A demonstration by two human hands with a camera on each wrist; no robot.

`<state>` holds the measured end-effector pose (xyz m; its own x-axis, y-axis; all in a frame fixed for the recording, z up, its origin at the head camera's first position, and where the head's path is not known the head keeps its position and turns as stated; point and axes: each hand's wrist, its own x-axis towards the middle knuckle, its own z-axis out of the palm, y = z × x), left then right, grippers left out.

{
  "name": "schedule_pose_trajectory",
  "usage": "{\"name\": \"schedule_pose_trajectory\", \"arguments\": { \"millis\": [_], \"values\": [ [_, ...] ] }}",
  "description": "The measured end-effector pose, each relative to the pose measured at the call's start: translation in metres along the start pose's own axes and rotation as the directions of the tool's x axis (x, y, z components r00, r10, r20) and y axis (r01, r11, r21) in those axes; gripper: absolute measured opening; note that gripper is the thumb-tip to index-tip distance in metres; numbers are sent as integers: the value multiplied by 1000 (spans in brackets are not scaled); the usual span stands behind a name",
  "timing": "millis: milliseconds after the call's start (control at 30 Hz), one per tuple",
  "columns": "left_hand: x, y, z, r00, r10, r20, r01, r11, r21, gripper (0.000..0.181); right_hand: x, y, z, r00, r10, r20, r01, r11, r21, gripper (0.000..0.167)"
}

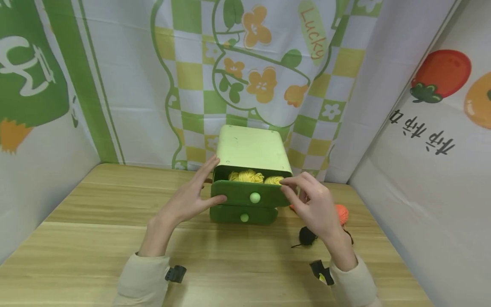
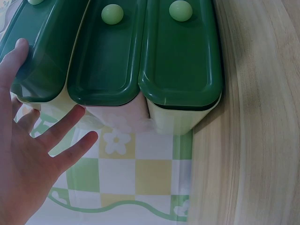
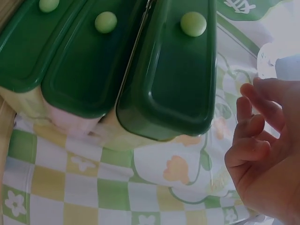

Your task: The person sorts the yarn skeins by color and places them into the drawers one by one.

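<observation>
A small storage cabinet (image 1: 253,147) with a pale green top stands against the curtain. Its dark green top drawer (image 1: 235,194) is pulled partly out, and yellow yarn balls (image 1: 247,176) lie inside. My left hand (image 1: 184,200) is spread at the cabinet's left side, thumb at the drawer front's left end. In the left wrist view, the left fingers (image 2: 68,126) are straight and apart. By the drawer's upper right corner is my right hand (image 1: 314,204), its fingers loosely bent around nothing. The right wrist view shows a gap between these fingers (image 3: 248,150) and the drawer.
A lower drawer (image 1: 226,215) sits beneath; the wrist views show three drawer fronts in all. On the wooden table (image 1: 96,238), right of the cabinet, lie a black yarn ball (image 1: 306,236) and an orange yarn ball (image 1: 342,214), partly behind my right hand. A patterned curtain (image 1: 192,85) hangs behind.
</observation>
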<state>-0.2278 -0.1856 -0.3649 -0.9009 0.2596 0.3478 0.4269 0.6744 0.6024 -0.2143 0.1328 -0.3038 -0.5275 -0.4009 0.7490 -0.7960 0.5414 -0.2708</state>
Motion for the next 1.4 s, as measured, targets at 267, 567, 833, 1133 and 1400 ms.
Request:
{"name": "schedule_pose_trajectory", "arguments": {
  "millis": [267,567,833,1133,1400],
  "values": [
    [0,0,0,1000,0,5,0,1000,-1,96,-8,-4,6,998,9,65,-11,1000,26,14],
    [1,1,0,1000,2,6,-2,1000,6,96,-16,-9,11,981,67,183,-69,998,4,23],
    [2,1,0,1000,4,11,-4,1000,4,96,-16,-14,14,957,98,274,-95,995,-24,29],
    [5,2,1,1000,14,9,-14,1000,-1,96,-18,-15,20,951,89,295,-81,996,-40,35],
    [2,-1,0,1000,-14,10,15,999,-50,97,-16,-14,26,932,109,346,-103,994,-36,38]
  ]
}}
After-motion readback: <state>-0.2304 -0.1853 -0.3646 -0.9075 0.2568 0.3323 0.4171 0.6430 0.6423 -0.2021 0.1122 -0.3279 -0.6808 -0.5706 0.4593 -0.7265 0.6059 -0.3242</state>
